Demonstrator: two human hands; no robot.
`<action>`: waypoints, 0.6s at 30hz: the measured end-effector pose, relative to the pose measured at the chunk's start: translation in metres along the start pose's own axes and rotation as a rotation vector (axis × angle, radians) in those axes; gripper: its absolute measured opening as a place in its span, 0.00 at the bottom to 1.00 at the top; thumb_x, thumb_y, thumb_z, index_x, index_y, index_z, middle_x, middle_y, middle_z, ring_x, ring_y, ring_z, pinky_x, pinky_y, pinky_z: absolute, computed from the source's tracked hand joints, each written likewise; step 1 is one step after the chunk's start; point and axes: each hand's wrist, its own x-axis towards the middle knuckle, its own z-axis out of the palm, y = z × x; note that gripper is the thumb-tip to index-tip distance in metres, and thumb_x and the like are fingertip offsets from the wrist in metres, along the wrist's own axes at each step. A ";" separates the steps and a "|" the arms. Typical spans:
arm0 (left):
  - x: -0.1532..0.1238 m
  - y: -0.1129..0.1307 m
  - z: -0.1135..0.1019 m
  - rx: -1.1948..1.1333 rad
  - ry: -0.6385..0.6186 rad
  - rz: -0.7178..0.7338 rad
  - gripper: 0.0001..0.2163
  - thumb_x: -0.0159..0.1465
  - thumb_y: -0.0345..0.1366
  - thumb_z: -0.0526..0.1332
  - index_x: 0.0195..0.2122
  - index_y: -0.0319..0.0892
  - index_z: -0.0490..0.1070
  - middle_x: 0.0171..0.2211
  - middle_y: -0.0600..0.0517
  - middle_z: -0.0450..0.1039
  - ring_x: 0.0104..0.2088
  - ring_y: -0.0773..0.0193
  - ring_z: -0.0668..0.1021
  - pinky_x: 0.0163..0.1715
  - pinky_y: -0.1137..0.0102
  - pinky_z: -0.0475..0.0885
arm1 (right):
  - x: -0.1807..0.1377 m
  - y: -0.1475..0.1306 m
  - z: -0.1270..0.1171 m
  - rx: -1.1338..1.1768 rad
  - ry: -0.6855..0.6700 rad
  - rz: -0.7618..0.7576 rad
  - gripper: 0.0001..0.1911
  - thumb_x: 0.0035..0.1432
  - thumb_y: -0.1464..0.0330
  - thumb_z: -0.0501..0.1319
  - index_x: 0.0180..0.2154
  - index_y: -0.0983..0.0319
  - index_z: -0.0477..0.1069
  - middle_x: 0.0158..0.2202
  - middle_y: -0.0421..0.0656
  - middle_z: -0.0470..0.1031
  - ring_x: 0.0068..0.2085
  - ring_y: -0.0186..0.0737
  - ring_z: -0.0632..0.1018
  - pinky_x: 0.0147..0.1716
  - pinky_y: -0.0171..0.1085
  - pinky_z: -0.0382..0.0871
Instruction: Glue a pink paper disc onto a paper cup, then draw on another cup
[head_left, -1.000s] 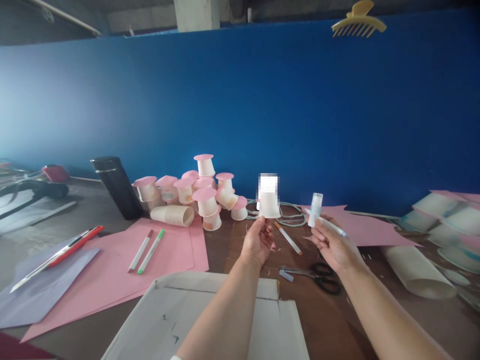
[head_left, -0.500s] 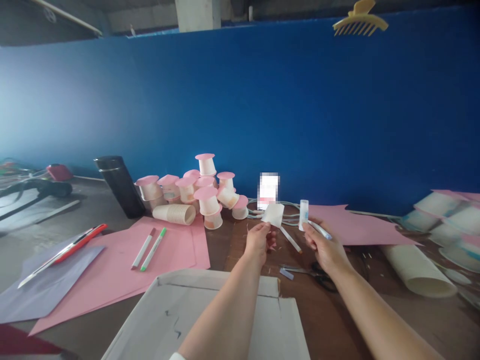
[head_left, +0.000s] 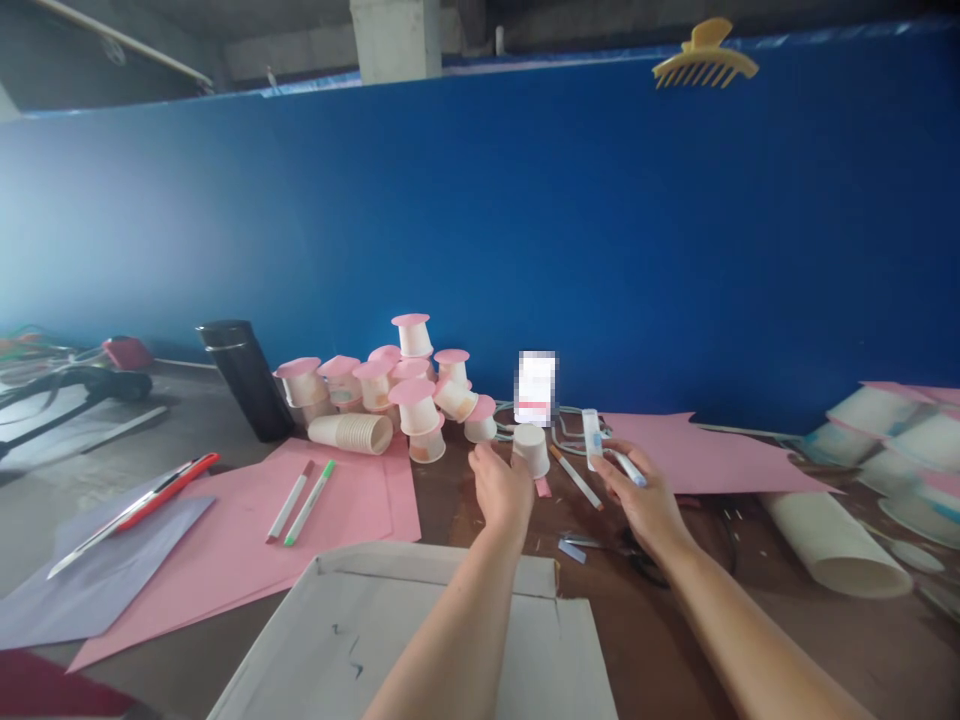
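A white paper cup (head_left: 532, 453) stands upside down on the brown table. Beside its left side is my left hand (head_left: 504, 490), fingers apart, its thumb at the cup wall; whether they touch I cannot tell. My right hand (head_left: 643, 505) is closed around a white tube with blue print (head_left: 592, 440), which looks like a glue stick, and a white-and-blue marker pen (head_left: 627, 467). Between the hands lies another marker with an orange-brown end (head_left: 576, 477). Scissors (head_left: 637, 550) lie below my right hand, partly hidden by it. A pink paper scrap (head_left: 543, 487) shows by the cup.
Cups with pink paper discs (head_left: 412, 392) are stacked left, near nested paper cups (head_left: 351, 434) and a black flask (head_left: 244, 380). Two markers (head_left: 309, 503) rest on pink paper (head_left: 225, 540); a utility knife (head_left: 142, 510) lies further left. A white board (head_left: 420, 640) lies in front; a paper roll (head_left: 840, 545) is right.
The white piece in my left hand was raised and tilted; now a cup stands upside down on the table, and the hand has shifted left. My right hand keeps its grip.
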 end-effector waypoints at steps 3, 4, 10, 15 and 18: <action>-0.007 0.011 0.000 0.010 -0.116 0.281 0.10 0.59 0.35 0.61 0.42 0.44 0.70 0.39 0.48 0.68 0.39 0.61 0.72 0.42 0.70 0.67 | -0.005 -0.008 0.001 -0.196 -0.013 -0.117 0.20 0.48 0.55 0.67 0.41 0.58 0.73 0.31 0.40 0.75 0.26 0.36 0.72 0.25 0.35 0.67; -0.009 0.014 0.001 -0.010 -0.200 0.308 0.11 0.61 0.39 0.59 0.44 0.43 0.70 0.37 0.49 0.68 0.36 0.63 0.72 0.39 0.69 0.68 | -0.006 -0.009 0.002 -0.253 -0.031 -0.167 0.19 0.49 0.55 0.66 0.41 0.58 0.73 0.32 0.41 0.75 0.28 0.38 0.73 0.27 0.35 0.68; -0.016 0.021 0.004 -0.181 -0.496 0.141 0.22 0.61 0.50 0.58 0.50 0.40 0.68 0.32 0.52 0.67 0.29 0.68 0.71 0.29 0.73 0.69 | -0.007 -0.001 0.003 -0.457 -0.117 -0.364 0.17 0.55 0.57 0.62 0.44 0.56 0.71 0.40 0.43 0.77 0.36 0.42 0.77 0.36 0.39 0.71; -0.013 0.017 0.004 -0.176 -0.525 0.155 0.19 0.60 0.49 0.59 0.44 0.39 0.72 0.32 0.50 0.70 0.29 0.68 0.72 0.29 0.74 0.69 | -0.006 0.007 0.005 -0.508 -0.114 -0.480 0.13 0.57 0.60 0.61 0.44 0.56 0.70 0.43 0.43 0.76 0.41 0.43 0.77 0.42 0.41 0.71; -0.012 0.015 0.004 -0.175 -0.525 0.169 0.17 0.60 0.48 0.60 0.40 0.39 0.73 0.34 0.49 0.72 0.29 0.68 0.72 0.28 0.74 0.69 | -0.005 0.008 0.004 -0.531 -0.134 -0.503 0.13 0.57 0.60 0.61 0.44 0.56 0.70 0.44 0.44 0.76 0.43 0.44 0.77 0.43 0.42 0.71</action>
